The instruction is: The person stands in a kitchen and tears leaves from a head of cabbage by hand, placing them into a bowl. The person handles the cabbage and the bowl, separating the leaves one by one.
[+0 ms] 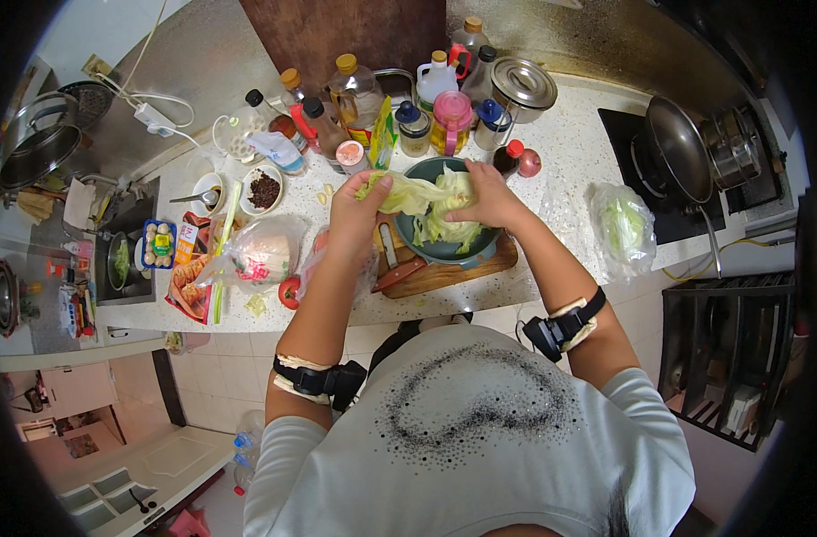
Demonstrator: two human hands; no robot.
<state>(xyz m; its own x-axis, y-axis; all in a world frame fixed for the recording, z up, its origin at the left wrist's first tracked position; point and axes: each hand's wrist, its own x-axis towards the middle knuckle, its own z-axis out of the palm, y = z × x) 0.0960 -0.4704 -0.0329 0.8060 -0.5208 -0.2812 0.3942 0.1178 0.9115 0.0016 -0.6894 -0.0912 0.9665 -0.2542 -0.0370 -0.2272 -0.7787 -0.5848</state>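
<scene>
A green basin (422,244) stands on a wooden cutting board (448,278), with lettuce (448,213) in and over it. My left hand (358,208) pinches a pale lettuce leaf (408,193) at the basin's left rim. Spread over the lettuce on the right, my right hand (490,196) grips it from above; its fingertips are partly hidden. A knife with a reddish handle (401,274) lies on the board, left of the basin. Garlic cloves (325,194) rest on the counter just left of my left hand.
Bottles and jars (411,127) line the counter behind the basin. A bagged lettuce (622,225) lies to the right, near a wok (680,151) on the stove. Left are a plastic-bagged item (264,252), a tomato (289,293), celery (228,228), two small bowls and a sink (140,288).
</scene>
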